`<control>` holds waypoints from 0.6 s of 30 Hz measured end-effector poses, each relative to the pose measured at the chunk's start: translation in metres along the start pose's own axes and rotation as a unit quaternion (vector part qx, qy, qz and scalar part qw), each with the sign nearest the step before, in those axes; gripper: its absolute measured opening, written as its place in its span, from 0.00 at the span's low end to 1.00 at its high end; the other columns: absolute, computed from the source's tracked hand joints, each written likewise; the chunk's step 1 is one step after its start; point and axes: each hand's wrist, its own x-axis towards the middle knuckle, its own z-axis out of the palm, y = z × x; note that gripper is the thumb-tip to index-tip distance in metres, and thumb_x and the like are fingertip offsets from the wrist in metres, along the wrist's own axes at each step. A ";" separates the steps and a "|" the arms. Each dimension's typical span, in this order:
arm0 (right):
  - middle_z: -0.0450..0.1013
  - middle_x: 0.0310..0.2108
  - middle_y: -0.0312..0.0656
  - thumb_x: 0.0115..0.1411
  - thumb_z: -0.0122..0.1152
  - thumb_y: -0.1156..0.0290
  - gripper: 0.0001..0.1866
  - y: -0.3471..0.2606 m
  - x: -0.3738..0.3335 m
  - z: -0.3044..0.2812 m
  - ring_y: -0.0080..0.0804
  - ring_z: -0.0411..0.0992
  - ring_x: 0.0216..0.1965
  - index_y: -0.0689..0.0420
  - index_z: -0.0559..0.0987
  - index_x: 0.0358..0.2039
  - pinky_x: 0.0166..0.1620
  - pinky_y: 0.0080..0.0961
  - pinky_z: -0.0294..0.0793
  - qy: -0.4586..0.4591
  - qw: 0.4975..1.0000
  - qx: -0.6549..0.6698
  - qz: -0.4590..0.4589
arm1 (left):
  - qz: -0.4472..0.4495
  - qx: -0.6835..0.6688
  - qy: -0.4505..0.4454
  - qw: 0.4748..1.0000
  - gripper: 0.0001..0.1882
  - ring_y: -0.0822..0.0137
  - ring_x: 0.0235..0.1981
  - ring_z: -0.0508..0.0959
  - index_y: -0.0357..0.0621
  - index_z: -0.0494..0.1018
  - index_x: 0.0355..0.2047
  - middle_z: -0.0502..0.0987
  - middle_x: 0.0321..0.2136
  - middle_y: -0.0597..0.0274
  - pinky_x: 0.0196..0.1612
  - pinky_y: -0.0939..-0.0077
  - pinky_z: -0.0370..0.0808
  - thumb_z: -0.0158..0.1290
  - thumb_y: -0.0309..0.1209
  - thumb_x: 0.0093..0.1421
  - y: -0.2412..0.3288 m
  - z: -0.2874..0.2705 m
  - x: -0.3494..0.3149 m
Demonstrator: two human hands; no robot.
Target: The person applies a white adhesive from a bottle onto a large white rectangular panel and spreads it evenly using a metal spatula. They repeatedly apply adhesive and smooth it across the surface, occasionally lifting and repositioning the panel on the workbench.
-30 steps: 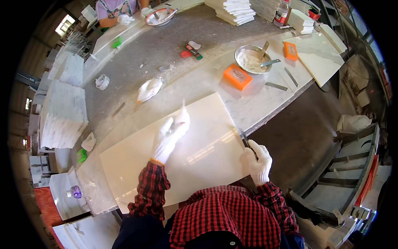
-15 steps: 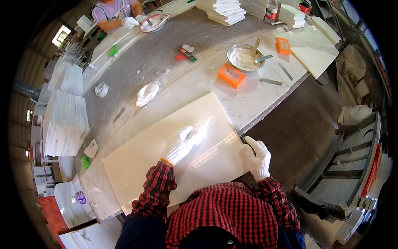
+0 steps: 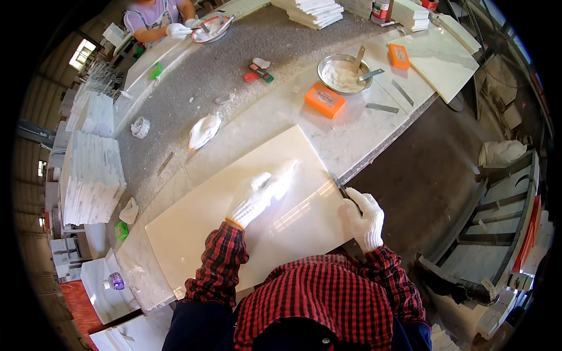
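Note:
A glossy cream-white stone slab (image 3: 211, 216) lies slanted across the near side of the bench. My left hand (image 3: 250, 202), in a white knit glove, rests on the slab's top face with the fingers stretched out, partly washed out by glare. At the slab's right edge is my right hand (image 3: 366, 219), gloved the same way, its fingers bent and close together. A narrow dark thing (image 3: 341, 190) shows beside its fingertips along that edge; its kind cannot be made out. The underside of the right hand's grip is hidden.
Beyond the slab are an orange box (image 3: 325, 100), a metal bowl (image 3: 345, 73) of whitish paste with scrapers, and a loose white glove (image 3: 205, 131). Stacked tiles (image 3: 93, 178) stand at the left. Across the bench a co-worker's gloved hand (image 3: 177, 30) is near another bowl (image 3: 212, 29).
The view has shifted slightly. My right hand stays at the slab's edge and my left on its face, both almost unmoved. The co-worker's hands have moved a little.

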 end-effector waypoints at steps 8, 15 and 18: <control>0.79 0.31 0.44 0.60 0.69 0.69 0.15 0.000 0.000 0.000 0.39 0.77 0.29 0.55 0.86 0.48 0.35 0.30 0.77 0.001 1.000 0.008 -0.004 | 0.005 0.027 0.007 1.000 0.19 0.78 0.23 0.69 0.42 0.73 0.28 0.73 0.22 0.68 0.28 0.74 0.66 0.60 0.45 0.65 0.001 -0.002 0.000; 0.80 0.32 0.45 0.60 0.69 0.69 0.15 0.000 0.000 0.000 0.41 0.78 0.31 0.55 0.86 0.48 0.36 0.31 0.78 0.005 1.000 0.004 -0.011 | -0.006 0.011 0.001 1.000 0.19 0.78 0.23 0.69 0.42 0.73 0.28 0.73 0.22 0.68 0.27 0.74 0.66 0.61 0.45 0.65 0.001 -0.002 0.000; 0.80 0.34 0.46 0.60 0.68 0.69 0.15 0.001 0.000 0.000 0.42 0.79 0.32 0.55 0.86 0.48 0.37 0.32 0.79 0.003 1.000 0.003 -0.008 | -0.003 -0.002 0.002 1.000 0.19 0.78 0.23 0.69 0.43 0.72 0.28 0.73 0.22 0.69 0.27 0.74 0.65 0.61 0.44 0.65 0.000 -0.001 0.001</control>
